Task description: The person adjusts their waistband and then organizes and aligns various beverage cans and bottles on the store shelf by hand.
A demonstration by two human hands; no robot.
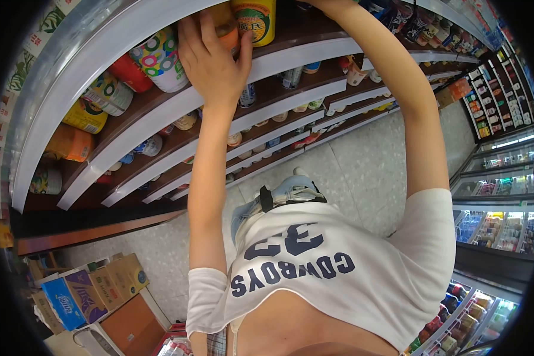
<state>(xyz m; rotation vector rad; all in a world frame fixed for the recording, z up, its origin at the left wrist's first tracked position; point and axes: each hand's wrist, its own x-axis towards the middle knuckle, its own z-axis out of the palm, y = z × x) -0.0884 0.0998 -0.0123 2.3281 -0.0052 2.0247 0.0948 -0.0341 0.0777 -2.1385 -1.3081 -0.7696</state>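
My left hand point(215, 62) is on the top shelf, its fingers and thumb around an orange-brown bottle point(226, 29). Just right of that bottle stands a yellow can point(256, 22) with a pineapple picture. On the other side of the hand is a white can with colourful rings point(160, 59), then a red can point(130, 72). My right arm reaches up to the shelf at the top; only part of my right hand point(328, 5) shows at the frame's edge, and its fingers are cut off.
Lower shelves point(279, 101) with cans and cups run below the top one. Cardboard boxes point(110, 285) sit at the lower left. Drink coolers point(492, 228) line the right side, and a stocked rack point(499, 98) stands farther back.
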